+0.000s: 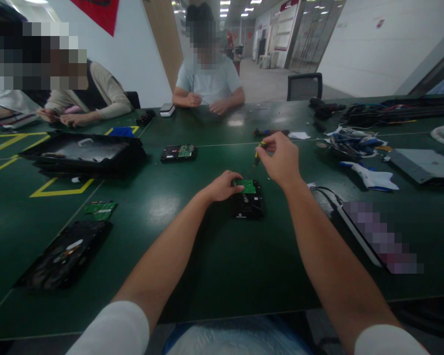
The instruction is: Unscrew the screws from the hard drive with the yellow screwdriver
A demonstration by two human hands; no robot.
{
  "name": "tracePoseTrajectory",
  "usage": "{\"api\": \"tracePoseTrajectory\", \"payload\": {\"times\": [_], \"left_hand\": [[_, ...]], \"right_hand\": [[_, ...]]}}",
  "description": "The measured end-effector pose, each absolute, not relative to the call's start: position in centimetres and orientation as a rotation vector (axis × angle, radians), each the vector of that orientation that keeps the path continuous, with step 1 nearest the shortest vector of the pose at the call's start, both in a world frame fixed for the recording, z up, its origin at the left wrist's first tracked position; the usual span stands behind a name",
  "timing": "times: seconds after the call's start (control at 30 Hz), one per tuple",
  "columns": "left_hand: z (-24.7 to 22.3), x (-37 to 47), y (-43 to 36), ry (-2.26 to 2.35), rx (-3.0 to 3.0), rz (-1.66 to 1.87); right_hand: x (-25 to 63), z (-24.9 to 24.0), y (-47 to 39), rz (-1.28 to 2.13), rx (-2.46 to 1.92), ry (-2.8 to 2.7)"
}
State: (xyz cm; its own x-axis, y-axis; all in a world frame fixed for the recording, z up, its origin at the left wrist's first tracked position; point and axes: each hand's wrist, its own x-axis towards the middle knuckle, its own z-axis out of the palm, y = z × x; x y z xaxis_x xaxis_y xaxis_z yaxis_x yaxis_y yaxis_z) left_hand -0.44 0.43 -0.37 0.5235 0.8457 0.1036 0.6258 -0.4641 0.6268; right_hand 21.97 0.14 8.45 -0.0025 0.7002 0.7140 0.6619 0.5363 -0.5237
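Note:
A black hard drive [247, 206] with a green circuit board [248, 186] at its far end lies on the table in front of me. My left hand [223, 186] grips its far left corner, with the thumb on the board and the fingers at the edge. Above and right of the drive, my right hand [282, 159] pinches a small screwdriver [258, 154] with a yellow and dark handle. The screwdriver points downward, and its tip looks apart from the drive, though the thin end is hard to see.
Another hard drive [178, 153] lies farther back. Left are a loose green board [101, 210], a black drive [64, 254] and stacked black trays [83, 153]. On the right sit a phone-like device [379, 236], a glove [373, 176] and a metal box [425, 165]. People [207, 74] sit opposite.

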Motion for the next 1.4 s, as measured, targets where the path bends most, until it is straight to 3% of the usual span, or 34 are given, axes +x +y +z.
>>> {"api": "tracePoseTrajectory", "payload": {"times": [1.4], "left_hand": [[-0.04,-0.35,0.23,1.196,2.246,0.537]], "right_hand": [[21.87,8.93,-0.32,0.100,-1.130,-1.737]]}}
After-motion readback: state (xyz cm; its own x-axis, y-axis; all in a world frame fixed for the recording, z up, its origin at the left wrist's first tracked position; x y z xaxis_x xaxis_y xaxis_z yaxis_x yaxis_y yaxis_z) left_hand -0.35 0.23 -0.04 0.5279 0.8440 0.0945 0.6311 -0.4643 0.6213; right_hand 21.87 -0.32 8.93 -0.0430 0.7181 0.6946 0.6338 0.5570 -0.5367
